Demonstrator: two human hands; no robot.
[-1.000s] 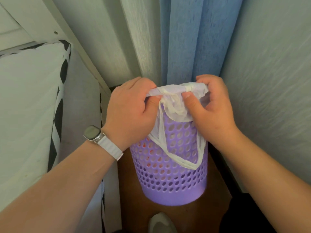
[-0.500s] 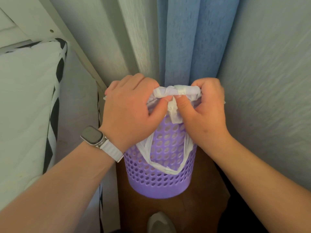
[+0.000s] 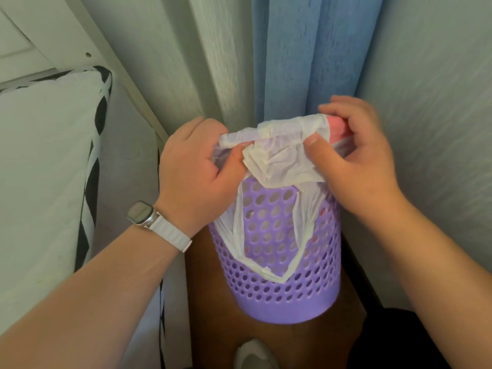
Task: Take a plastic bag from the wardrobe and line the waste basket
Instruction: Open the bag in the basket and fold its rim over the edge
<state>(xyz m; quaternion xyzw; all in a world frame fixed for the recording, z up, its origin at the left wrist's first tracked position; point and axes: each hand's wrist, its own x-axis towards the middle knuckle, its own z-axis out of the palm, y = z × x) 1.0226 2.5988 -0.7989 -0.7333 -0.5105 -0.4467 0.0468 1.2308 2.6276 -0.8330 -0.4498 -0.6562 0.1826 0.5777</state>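
Gripping plastic bag (image 3: 279,155) over waste basket (image 3: 279,294), both hands.

Both forearms are bare as far up as one can see. Just behind the left hand (image 3: 197,166) sits a watch (image 3: 139,212): a rounded rectangular face, grey and unlit, in a silvery case on a white band (image 3: 171,233) ribbed across its width. The right hand (image 3: 356,161) shows a short, plain thumbnail. Low down are a pale rounded shoe toe (image 3: 254,354) and some black cloth (image 3: 404,339); which garment, I cannot tell.
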